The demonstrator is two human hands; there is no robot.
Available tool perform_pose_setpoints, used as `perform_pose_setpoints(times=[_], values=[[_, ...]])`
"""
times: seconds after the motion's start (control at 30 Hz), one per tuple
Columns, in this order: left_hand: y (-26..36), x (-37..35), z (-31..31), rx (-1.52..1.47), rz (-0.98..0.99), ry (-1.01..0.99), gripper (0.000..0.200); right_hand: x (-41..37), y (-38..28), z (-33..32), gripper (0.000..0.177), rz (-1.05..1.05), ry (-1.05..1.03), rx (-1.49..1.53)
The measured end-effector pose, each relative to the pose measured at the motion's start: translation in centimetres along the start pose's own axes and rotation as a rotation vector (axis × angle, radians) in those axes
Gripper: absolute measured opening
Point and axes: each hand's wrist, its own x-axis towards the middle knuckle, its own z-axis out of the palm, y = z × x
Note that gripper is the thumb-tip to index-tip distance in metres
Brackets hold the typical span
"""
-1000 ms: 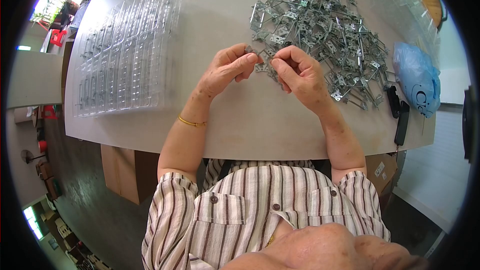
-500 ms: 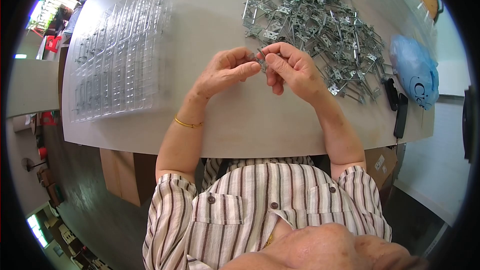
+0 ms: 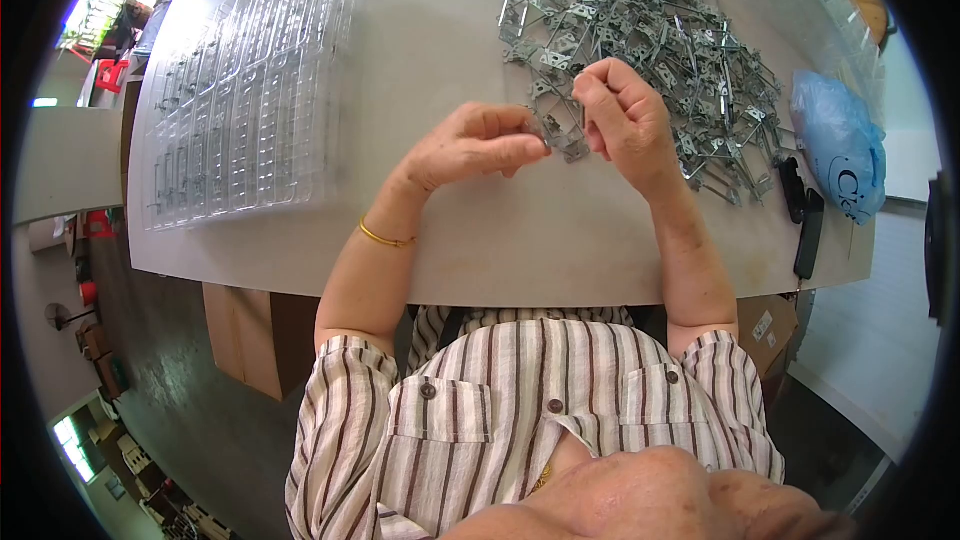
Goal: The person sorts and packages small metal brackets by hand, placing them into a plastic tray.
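My left hand is closed in a pinch, thumb against forefinger, on a small metal bracket that juts out past the fingertips. Most of that piece is hidden or too small to make out fully. To its right, my right hand has its fingers curled and pressed together over the near edge of the heap; what they hold, if anything, I cannot make out. Just beyond both hands lies a big pile of metal brackets with thin rods and punched plates, tangled together.
A stack of clear plastic trays with rows of compartments stands on the left of the table. On the right are a blue plastic bag and a black object. A cardboard box sits under the table.
The hands have moved apart. My right hand has gone right and slightly up, with fingers now more curled; my left has shifted slightly right, still pinching the metal piece.
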Motion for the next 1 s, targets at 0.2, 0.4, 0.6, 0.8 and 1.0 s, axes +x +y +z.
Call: perform_pose_setpoints(times=[0.2,0.4,0.6,0.8,1.0], values=[[-0.6,0.0,-1.1,-0.282,0.102,0.132,0.051,-0.2,-0.7,0.4,0.018,0.106,-0.08,0.077],[-1.0,0.2,-1.2,-0.349,0.134,0.152,0.05,-0.2,-0.3,1.0,0.016,0.119,-0.147,0.038],[-1.1,0.3,-1.3,-0.315,0.132,0.143,0.046,-0.1,0.3,0.7,0.016,0.154,-0.164,0.028],[-1.3,0.3,-1.4,-0.248,0.124,0.155,0.044,-0.1,0.2,0.7,0.016,0.132,-0.152,0.03],[-1.1,0.3,-1.3,-0.219,0.118,0.165,0.045,-0.1,0.2,0.6,0.015,0.14,-0.164,0.017]])
